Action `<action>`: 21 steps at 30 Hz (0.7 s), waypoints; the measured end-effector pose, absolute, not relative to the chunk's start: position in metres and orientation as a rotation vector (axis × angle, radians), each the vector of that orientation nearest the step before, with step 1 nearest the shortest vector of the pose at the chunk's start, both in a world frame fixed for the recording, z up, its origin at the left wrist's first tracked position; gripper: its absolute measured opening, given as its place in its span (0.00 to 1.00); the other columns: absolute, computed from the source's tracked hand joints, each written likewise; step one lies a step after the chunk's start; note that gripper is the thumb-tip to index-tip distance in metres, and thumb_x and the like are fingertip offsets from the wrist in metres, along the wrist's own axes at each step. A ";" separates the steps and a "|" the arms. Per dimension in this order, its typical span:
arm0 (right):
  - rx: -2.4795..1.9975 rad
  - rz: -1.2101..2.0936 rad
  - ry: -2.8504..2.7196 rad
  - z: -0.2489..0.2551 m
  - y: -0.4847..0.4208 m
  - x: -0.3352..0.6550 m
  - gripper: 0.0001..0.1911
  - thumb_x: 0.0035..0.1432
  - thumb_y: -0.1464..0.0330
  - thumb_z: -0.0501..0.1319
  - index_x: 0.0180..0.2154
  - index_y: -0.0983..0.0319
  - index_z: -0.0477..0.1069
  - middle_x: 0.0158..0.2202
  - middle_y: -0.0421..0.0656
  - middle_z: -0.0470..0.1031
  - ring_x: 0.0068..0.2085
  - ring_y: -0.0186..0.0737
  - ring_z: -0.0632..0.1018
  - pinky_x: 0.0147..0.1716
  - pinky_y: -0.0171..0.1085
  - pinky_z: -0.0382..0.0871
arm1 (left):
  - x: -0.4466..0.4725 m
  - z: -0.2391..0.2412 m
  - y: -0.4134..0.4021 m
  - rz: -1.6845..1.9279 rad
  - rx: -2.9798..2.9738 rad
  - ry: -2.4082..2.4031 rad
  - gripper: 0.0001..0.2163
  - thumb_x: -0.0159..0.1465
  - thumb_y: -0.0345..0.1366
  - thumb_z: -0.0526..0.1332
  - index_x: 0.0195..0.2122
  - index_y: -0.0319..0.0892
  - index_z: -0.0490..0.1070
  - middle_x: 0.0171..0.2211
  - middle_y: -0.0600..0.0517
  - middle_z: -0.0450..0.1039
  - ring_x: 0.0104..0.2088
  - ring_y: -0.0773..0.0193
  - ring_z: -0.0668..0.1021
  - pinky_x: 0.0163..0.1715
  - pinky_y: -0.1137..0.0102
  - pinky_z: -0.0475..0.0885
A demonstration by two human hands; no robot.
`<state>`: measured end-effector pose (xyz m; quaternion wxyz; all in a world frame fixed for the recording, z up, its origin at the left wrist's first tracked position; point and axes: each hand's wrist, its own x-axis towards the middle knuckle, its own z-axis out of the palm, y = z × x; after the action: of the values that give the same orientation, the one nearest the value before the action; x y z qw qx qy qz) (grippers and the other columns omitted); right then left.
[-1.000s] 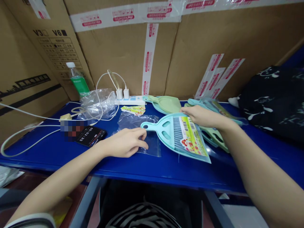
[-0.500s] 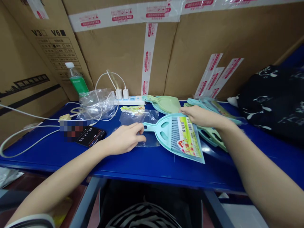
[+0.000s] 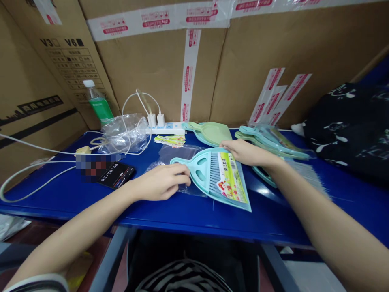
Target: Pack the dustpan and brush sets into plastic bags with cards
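A light-blue dustpan (image 3: 200,168) lies with its matching brush (image 3: 214,174) nested in it, a printed card (image 3: 232,178) across the bristles. My right hand (image 3: 243,152) grips the far edge of this set, its fingers closed there. At the handle's near side, my left hand (image 3: 170,180) has its fingers curled in; whether they pinch the handle or the plastic cannot be made out. Under the handle and the left hand spreads a clear plastic bag (image 3: 164,156).
Green and blue dustpans (image 3: 217,132) lie behind, and bagged sets (image 3: 273,140) to the right. A phone (image 3: 117,174), crumpled plastic (image 3: 121,129), a power strip (image 3: 167,129), cables and a bottle (image 3: 100,105) occupy the left. A dark patterned bag (image 3: 349,129) sits right; cardboard (image 3: 152,65) walls the back.
The dustpan and brush set has shifted left with my right hand. My left hand has moved slightly right, from the handle's tip to its near side. More bristles show behind my right arm.
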<state>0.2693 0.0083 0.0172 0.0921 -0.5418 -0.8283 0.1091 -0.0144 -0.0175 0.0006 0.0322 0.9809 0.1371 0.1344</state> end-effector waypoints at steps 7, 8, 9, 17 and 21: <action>-1.641 0.324 -2.441 0.011 0.011 0.266 0.07 0.55 0.73 0.51 0.29 0.59 0.65 0.27 0.45 0.76 0.29 0.41 0.76 0.29 0.35 0.64 | -0.017 0.005 -0.012 0.574 2.997 0.964 0.14 0.62 0.24 0.49 0.45 0.39 0.69 0.42 0.46 0.75 0.44 0.59 0.77 0.44 0.64 0.74; -1.640 0.323 -2.440 0.011 0.011 0.266 0.07 0.55 0.73 0.51 0.29 0.59 0.65 0.27 0.45 0.76 0.29 0.41 0.76 0.29 0.35 0.64 | -0.018 0.006 -0.011 0.518 2.990 1.175 0.14 0.62 0.24 0.49 0.45 0.37 0.69 0.41 0.44 0.75 0.44 0.57 0.78 0.44 0.63 0.75; -1.639 0.322 -2.440 0.011 0.011 0.266 0.07 0.55 0.73 0.51 0.29 0.59 0.65 0.27 0.45 0.76 0.29 0.41 0.76 0.29 0.35 0.64 | -0.017 0.008 -0.010 0.425 2.966 1.380 0.13 0.62 0.24 0.49 0.45 0.36 0.69 0.41 0.43 0.75 0.43 0.55 0.78 0.43 0.61 0.75; -1.625 0.328 -2.442 0.012 0.010 0.265 0.07 0.56 0.71 0.50 0.29 0.59 0.65 0.28 0.45 0.76 0.30 0.42 0.76 0.30 0.36 0.64 | -0.012 0.017 -0.009 -0.257 2.669 1.946 0.17 0.63 0.21 0.46 0.47 0.34 0.70 0.45 0.41 0.77 0.44 0.52 0.80 0.43 0.61 0.74; -1.626 0.339 -2.441 0.013 0.008 0.263 0.07 0.56 0.72 0.50 0.28 0.59 0.64 0.28 0.46 0.77 0.30 0.43 0.77 0.30 0.36 0.65 | -0.014 0.017 -0.009 -0.277 2.709 1.828 0.16 0.64 0.23 0.47 0.44 0.36 0.73 0.43 0.42 0.78 0.44 0.52 0.80 0.43 0.63 0.74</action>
<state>0.2628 0.0084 0.0134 0.0943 -0.5482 -0.8231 0.1144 -0.0136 -0.0089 0.0170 -0.0691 0.8240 0.5560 -0.0843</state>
